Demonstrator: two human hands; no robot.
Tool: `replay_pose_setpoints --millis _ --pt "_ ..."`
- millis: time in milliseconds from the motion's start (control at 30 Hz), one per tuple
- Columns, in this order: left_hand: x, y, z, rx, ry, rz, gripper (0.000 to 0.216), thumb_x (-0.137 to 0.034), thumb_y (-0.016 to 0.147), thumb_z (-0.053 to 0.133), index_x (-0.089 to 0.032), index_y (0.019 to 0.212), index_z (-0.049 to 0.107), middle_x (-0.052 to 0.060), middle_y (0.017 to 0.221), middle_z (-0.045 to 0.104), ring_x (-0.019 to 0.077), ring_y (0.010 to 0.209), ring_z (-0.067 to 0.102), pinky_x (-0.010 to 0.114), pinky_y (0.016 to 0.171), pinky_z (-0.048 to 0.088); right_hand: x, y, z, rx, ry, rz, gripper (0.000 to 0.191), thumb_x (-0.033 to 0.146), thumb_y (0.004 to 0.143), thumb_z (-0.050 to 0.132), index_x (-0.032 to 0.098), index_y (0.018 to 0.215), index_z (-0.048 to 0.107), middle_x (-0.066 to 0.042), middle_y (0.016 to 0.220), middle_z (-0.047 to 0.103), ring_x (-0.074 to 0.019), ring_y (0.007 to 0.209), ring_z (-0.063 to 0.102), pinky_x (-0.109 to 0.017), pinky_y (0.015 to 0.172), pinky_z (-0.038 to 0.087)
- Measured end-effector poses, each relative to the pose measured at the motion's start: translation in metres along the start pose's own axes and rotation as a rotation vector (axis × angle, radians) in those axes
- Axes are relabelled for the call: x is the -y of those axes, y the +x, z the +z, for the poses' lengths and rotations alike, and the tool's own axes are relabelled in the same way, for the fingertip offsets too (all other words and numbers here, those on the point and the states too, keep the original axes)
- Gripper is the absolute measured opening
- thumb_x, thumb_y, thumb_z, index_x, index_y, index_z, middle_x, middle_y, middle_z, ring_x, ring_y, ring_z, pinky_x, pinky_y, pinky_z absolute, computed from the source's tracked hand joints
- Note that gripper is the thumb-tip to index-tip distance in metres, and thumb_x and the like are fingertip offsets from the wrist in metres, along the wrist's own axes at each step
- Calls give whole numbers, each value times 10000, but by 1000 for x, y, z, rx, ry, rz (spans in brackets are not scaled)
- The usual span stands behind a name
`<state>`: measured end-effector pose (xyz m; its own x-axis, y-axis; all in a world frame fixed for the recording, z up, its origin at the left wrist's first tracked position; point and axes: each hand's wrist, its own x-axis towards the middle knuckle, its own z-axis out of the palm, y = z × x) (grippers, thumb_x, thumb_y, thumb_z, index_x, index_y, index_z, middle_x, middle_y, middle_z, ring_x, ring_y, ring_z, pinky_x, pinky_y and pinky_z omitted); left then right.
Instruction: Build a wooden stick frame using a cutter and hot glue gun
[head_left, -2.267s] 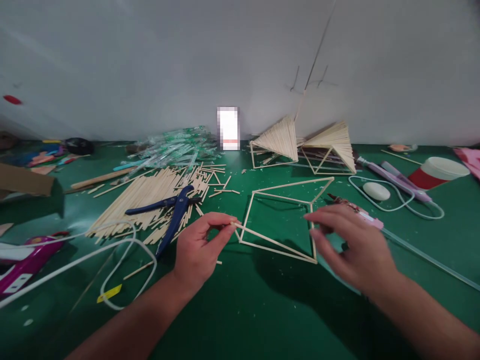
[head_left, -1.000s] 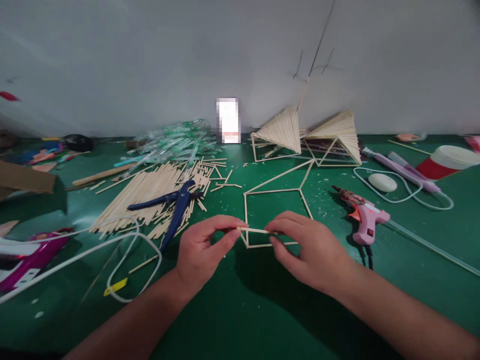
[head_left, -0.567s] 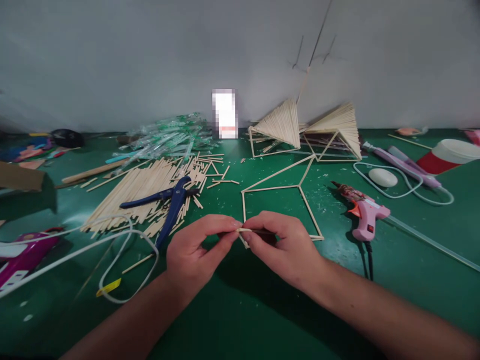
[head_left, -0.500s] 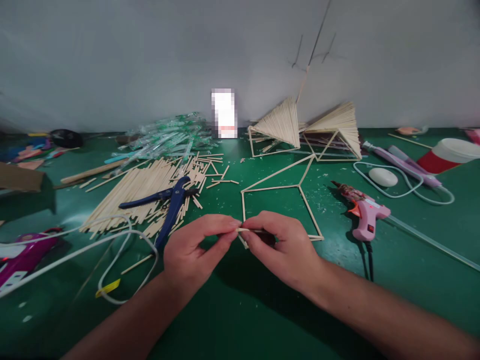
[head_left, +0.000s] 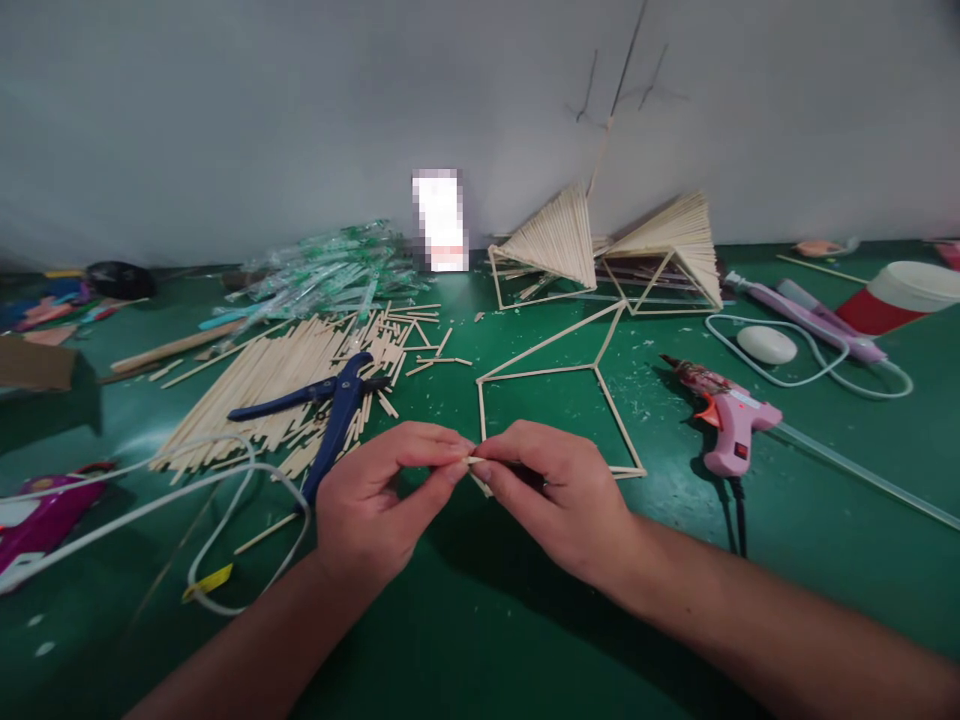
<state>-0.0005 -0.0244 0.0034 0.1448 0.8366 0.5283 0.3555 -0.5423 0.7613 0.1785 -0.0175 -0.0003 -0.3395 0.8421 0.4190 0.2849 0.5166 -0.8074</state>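
Between the fingertips of both hands is a thin wooden stick (head_left: 473, 460), mostly covered by the fingers. My left hand (head_left: 379, 490) pinches its left end. Thumb and forefinger of my right hand (head_left: 566, 490) are closed on the same stick just to the right. Behind and below the hands a frame of glued wooden sticks (head_left: 537, 374) rests on the green table; its near edge is partly hidden by my right hand. Near my left hand lie blue-handled cutters (head_left: 341, 425), on top of a heap of loose wooden sticks (head_left: 247, 400).
A pink glue gun (head_left: 731, 430) lies at right, a purple tool (head_left: 49, 515) with white cable at left. Two fan-shaped stick models (head_left: 559, 240) stand at the back beside clear and green plastic strips (head_left: 330, 265). A red-and-white cup (head_left: 900, 295) is far right.
The view has shifted slightly, moving everything a little left and up in the picture. Both hands keep their pinch on the stick, with hardly any movement over the table.
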Motion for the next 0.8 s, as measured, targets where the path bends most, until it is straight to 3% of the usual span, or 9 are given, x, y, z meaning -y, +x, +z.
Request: replay_pose_setpoints --millis 467,800 --pt "-3 1 -1 32 13 -14 182 -48 764 655 -213 831 690 19 873 711 153 810 675 263 691 557 1 0 -1 2 3 15 129 229 884 576 169 888 690 2 722 634 -104 675 567 -222 627 419" --pt "2 0 -1 12 188 133 224 -50 756 659 -225 896 669 -7 883 712 143 816 672 270 754 548 9 4 -5 86 -154 32 171 245 888 517 175 930 667 -24 793 652 -142 744 589 -262 658 451"
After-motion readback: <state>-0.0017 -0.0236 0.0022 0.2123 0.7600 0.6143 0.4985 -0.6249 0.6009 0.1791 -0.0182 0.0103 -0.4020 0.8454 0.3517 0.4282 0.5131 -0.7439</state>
